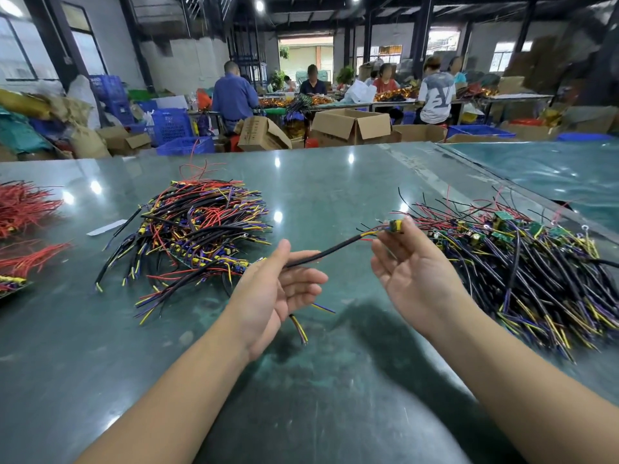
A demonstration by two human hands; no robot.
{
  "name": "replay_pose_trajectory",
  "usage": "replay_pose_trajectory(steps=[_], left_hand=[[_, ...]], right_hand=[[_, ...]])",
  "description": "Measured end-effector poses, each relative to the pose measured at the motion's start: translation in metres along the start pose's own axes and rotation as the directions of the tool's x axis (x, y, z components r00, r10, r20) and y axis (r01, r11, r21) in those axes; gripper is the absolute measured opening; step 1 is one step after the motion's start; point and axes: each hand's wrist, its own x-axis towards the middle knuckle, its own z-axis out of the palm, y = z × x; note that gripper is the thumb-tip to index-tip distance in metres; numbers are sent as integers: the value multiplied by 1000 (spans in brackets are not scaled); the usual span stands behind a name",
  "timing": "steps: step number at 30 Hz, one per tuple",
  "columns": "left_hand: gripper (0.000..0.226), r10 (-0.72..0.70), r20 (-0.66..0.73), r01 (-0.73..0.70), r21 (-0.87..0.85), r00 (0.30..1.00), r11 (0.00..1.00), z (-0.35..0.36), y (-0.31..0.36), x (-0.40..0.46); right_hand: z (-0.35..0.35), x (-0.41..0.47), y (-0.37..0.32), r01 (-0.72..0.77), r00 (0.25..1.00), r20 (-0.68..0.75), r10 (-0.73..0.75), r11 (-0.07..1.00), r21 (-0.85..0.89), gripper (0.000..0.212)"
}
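Holding a black cable (330, 251) up over the green tabletop (335, 380).
The right hand (415, 279) pinches the small circuit board (394, 226) at the cable's far end in its fingertips. The left hand (278, 289) lies palm up with relaxed fingers, and the cable passes by its thumb and out below. The mixed wire pile (201, 229) lies left of them.

My right hand (418, 272) pinches a small board (394, 226) above the table (335, 182). Its black cable (328, 251) runs to my left hand (274, 296), passing between thumb and relaxed fingers. A left pile (201, 226) and a right pile (522, 269) of wires flank my hands.
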Motion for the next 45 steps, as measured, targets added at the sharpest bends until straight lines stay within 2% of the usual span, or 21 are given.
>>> replay_pose_trajectory(steps=[3,7,10,11,13,15,18,20,22,24,26,27,29,31,35,37,39,41,42,44,45], left_hand=[[40,28,4,-28,84,1000,996,0,-5,1],[19,81,57,-90,165,995,982,-1,-9,2],[26,107,88,-122,184,990,975,-2,-11,2],[28,117,87,-132,194,989,972,-2,-11,2],[30,137,77,-149,182,988,972,-3,-10,3],[32,141,61,-148,114,988,982,-4,-8,3],[43,121,41,-122,31,992,992,-6,-5,4],[48,118,48,-118,3,992,993,-7,-3,3],[52,113,55,-111,-39,992,993,-7,1,2],[54,105,59,-100,-73,993,992,-8,3,-1],[56,112,71,-105,-100,991,989,-8,5,-3],[56,117,75,-109,-111,990,988,-8,7,-4],[55,120,77,-111,-114,990,987,-7,8,-4],[53,118,79,-109,-105,990,988,-6,7,-4],[52,137,61,-131,-102,989,986,-9,7,-4],[52,169,53,-162,-114,984,980,-12,9,-3],[54,204,43,-196,-143,978,970,-16,12,-4],[54,234,22,-227,-167,972,959,-20,15,-4],[53,251,3,-247,-168,968,954,-22,16,-3],[45,280,-80,-289,-138,957,947,-26,17,1],[36,302,-148,-315,-69,942,947,-29,17,4]], right_hand=[[-5,4,-9,51,998,-31,-50,998,31,26],[-10,5,-16,93,996,6,-94,994,61,24],[-9,5,-18,109,994,-7,-109,991,72,25],[-8,5,-19,131,991,-26,-130,990,43,26],[-6,5,-23,214,973,-62,-222,969,-123,27],[-4,4,-30,294,948,-50,-313,927,-233,27],[-1,0,-51,356,925,-51,-375,908,-219,25],[-3,-1,-72,401,892,-102,-440,876,-270,24],[-7,-1,-97,367,881,-145,-449,845,-388,24],[-13,1,-122,207,931,-144,-336,809,-550,23],[-22,4,-144,18,980,-122,-161,671,-741,23],[-26,7,-155,-62,987,-135,-91,558,-828,23],[-36,18,-177,-191,975,-216,-51,302,-934,23],[-46,32,-199,-289,950,-302,-77,145,-946,24],[-60,53,-224,-429,895,-427,-130,11,-903,27],[-64,60,-225,-431,881,-401,-251,-74,-899,35],[-58,64,-218,-373,839,-263,-476,-152,-915,38],[-39,62,-203,-218,783,-96,-615,-126,-968,39],[-26,57,-190,-105,795,-40,-606,-72,-992,35],[-1,43,-155,89,877,41,-480,78,-993,29],[9,34,-132,151,911,76,-405,155,-976,29]])
